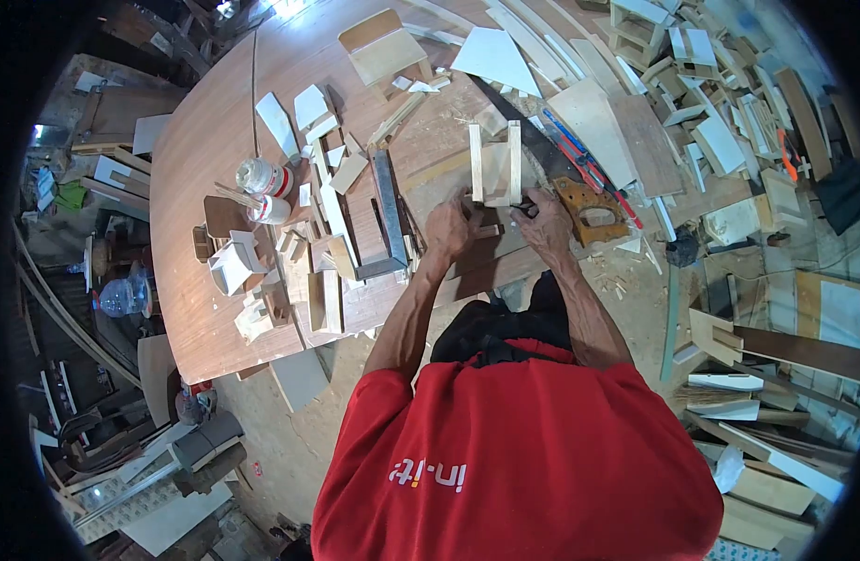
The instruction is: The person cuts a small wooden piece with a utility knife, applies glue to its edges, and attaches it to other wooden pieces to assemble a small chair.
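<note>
Both hands are at the near side of the workbench, around a small wooden assembly [497, 192] with two pale strips standing out from it, roughly parallel. My left hand [451, 227] grips its lower left side, fingers curled around the edge. On the lower right side, my right hand [545, 222] is closed around the same piece. The fingertips are partly hidden behind the wood. Just right of my right hand lies a handsaw with a wooden handle [593, 210]. A dark metal square [385, 215] rests to the left of my left hand.
On the workbench [201, 159] stand two jars [264, 178], one with sticks in it. Wood offcuts [332, 280] lie scattered on the left. Red and blue tools [579, 154] lie beyond the saw. Piled wood pieces [715, 131] crowd the right, and stacked boards [757, 439] lie lower right.
</note>
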The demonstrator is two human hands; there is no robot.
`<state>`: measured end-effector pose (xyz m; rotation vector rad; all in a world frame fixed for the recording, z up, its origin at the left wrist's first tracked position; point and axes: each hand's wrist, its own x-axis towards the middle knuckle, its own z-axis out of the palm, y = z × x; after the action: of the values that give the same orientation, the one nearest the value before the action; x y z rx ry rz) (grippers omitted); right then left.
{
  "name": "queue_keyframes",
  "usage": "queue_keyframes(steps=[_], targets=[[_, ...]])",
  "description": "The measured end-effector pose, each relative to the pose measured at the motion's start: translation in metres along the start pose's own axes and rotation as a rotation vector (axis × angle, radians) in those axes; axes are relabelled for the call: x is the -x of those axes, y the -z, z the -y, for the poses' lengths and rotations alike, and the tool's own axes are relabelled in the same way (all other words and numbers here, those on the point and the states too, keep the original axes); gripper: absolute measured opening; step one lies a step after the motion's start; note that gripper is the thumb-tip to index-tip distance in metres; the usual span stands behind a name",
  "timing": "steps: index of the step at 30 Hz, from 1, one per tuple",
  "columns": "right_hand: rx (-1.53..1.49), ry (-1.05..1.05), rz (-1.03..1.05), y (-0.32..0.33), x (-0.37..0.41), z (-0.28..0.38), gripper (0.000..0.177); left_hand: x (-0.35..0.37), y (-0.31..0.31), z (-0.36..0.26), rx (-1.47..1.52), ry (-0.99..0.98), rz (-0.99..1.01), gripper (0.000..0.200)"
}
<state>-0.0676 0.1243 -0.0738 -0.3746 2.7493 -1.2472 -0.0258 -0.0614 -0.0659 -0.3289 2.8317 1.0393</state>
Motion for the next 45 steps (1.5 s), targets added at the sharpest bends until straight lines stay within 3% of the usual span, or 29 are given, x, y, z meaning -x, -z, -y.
queue_keyframes(steps=[15,19,25,33,45], targets=[[0.008,-0.017,-0.009,-0.001,0.0,0.002,0.036,-0.009,-0.017,0.009,0.019,-0.061,-0.053,0.038],[-0.025,-0.047,0.006,-0.004,-0.001,-0.002,0.037,-0.011,-0.01,0.01,0.042,-0.046,0.015,0.038],[0.002,-0.037,-0.01,-0.004,-0.001,-0.002,0.038,-0.026,-0.016,0.034,0.221,-0.272,0.052,0.038],[-0.01,-0.068,-0.025,-0.006,0.001,-0.002,0.034,-0.03,-0.02,0.031,0.46,-0.109,0.168,0.03],[-0.023,-0.021,-0.018,-0.003,0.001,-0.001,0.037,-0.026,-0.01,0.02,0.359,-0.178,0.144,0.029]])
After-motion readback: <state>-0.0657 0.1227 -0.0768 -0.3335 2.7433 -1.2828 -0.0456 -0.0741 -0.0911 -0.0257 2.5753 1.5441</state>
